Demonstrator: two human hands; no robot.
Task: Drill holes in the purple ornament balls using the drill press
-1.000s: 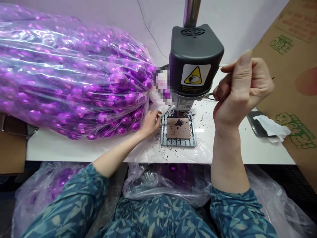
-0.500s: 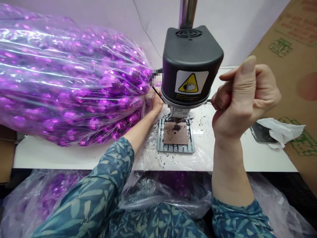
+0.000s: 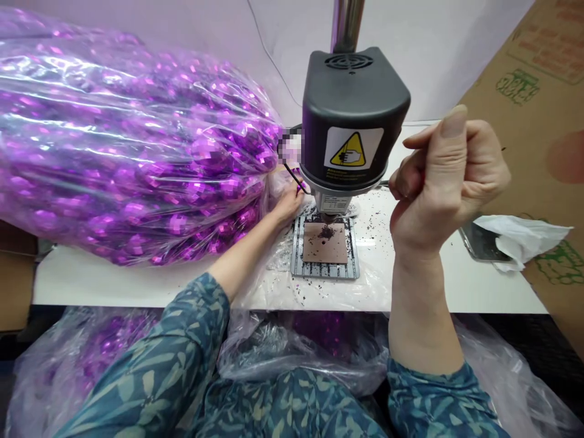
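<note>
A small bench press with a black motor housing (image 3: pixel 353 115) stands in the middle, a yellow warning label on its front. Below its spindle, a brown square board (image 3: pixel 325 244) with a dark hole and black crumbs lies on the grey slotted base plate (image 3: pixel 326 272). My right hand (image 3: pixel 444 173) is closed, thumb up, at the end of a thin metal lever (image 3: pixel 385 183) on the machine's right side; the grip itself is hidden. My left hand (image 3: pixel 289 202) is left of the spindle, beside the bag's gathered neck. Its fingertips are closed around small purple shiny bits, partly hidden by a black cable.
A big clear bag of purple faceted balls (image 3: pixel 150 152) fills the left side. A phone (image 3: pixel 483 242) with a crumpled white tissue (image 3: pixel 524 237) lies at right, before a cardboard box (image 3: pixel 547 91). More clear plastic (image 3: pixel 301 353) hangs at the table's front edge.
My left hand has come slightly nearer to me, out from beside the bag's neck, and purple bits now show at its fingertips. My right hand stays closed in nearly the same place.
</note>
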